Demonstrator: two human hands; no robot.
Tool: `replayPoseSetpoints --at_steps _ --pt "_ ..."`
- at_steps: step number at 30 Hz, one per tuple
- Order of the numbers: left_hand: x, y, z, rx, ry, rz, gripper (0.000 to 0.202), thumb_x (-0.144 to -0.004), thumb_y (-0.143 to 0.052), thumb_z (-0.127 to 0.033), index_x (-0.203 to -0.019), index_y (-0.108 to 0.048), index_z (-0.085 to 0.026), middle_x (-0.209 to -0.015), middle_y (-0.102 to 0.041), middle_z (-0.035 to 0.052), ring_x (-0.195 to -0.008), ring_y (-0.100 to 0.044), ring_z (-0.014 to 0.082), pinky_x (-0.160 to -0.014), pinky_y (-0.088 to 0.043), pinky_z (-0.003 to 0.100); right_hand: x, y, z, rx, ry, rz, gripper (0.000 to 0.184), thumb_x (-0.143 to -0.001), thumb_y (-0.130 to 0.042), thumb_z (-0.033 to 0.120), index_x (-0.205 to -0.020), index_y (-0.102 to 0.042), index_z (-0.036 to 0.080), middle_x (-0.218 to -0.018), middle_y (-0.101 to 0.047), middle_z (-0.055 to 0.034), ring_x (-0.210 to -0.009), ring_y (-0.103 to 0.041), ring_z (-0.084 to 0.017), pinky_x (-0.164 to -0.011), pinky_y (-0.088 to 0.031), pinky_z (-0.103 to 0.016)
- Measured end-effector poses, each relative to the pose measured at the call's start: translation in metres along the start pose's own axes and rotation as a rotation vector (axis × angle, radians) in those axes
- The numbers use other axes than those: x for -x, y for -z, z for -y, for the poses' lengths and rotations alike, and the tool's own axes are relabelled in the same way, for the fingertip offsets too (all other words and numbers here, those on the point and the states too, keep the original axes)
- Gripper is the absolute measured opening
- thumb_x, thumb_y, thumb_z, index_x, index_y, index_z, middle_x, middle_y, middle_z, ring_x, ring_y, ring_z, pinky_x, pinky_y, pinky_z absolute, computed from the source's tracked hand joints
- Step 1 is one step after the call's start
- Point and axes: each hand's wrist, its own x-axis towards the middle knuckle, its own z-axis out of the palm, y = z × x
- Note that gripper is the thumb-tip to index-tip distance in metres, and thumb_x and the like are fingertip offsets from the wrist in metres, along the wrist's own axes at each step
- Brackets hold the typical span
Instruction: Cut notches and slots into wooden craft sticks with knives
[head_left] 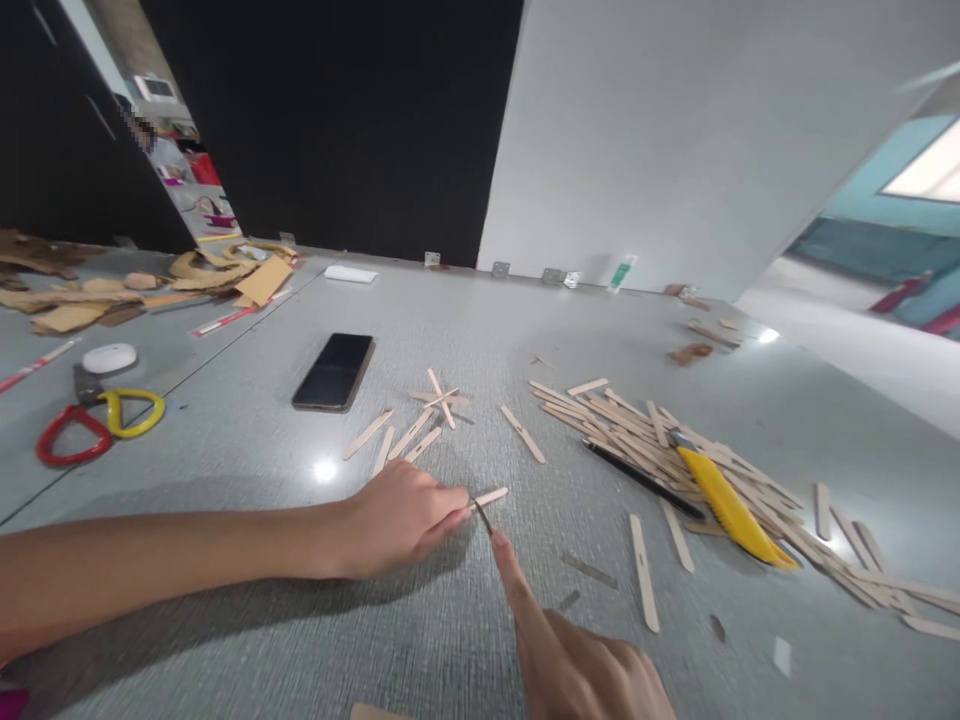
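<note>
L hand [409, 515] is pinching a narrow, pale wooden craft stick [493, 495], fingers together, wrist low on the grey, fine-streaked tabletop [420, 630]. Stick sits mid-tabletop, well in from the R edge, w/ its far end poking out past the fingertips, prob. so it's steady but a bit stays exposed. R hand [577, 660] is curled, index finger straight out along a thin, dark metal blade [482, 515]; looks like that's for pressure & aim. Thumb's hidden, so can't tell exactly how it grips. Blade meets the stick right beside the L fingertips, prob. b/c support is best there, tho it leaves the skin v. close.

Big heap of flat, pale wooden sticks [622, 430] spreads toward the R edge, on the R hand's side, so spares are w/in easy reach. Yellow plastic cutter [720, 500] & slim black pen [637, 475] lie on top of it, prob. just dropped there for quick pickup. Star-like cluster of crossed wooden sticks [442, 400] is beyond the L hand, toward the far edge, apart from the heap, maybe to keep it undisturbed. Black rectangular smartphone [335, 373] lies flat L of it, clear of both hands.
</note>
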Motion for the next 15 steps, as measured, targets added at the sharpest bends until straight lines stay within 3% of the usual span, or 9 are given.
replayPoseSetpoints --at_steps 8,15 --pt "0.0 -0.001 0.0 -0.035 -0.031 -0.01 0.05 -0.112 -0.029 -0.037 -0.075 -0.057 -0.019 -0.057 -0.055 -0.0023 -0.047 -0.045 0.0135 -0.051 -0.022 0.03 -0.018 0.001 -0.005 -0.003 0.024 0.03 0.11 -0.073 -0.038 -0.008 -0.163 0.025 0.002 -0.056 -0.063 0.0051 -0.038 -0.059 -0.018 -0.041 -0.033 -0.031" --pt "-0.002 0.002 -0.005 -0.043 0.017 -0.029 0.048 -0.109 -0.033 -0.034 -0.068 -0.054 -0.019 -0.051 -0.045 -0.0042 -0.043 -0.039 0.0113 -0.049 -0.019 0.029 -0.013 0.0 -0.007 0.003 0.038 0.046 0.114 -0.068 -0.042 -0.005 -0.165 0.017 0.0 -0.057 -0.062 0.0062 -0.037 -0.056 -0.016 -0.039 -0.027 -0.033"
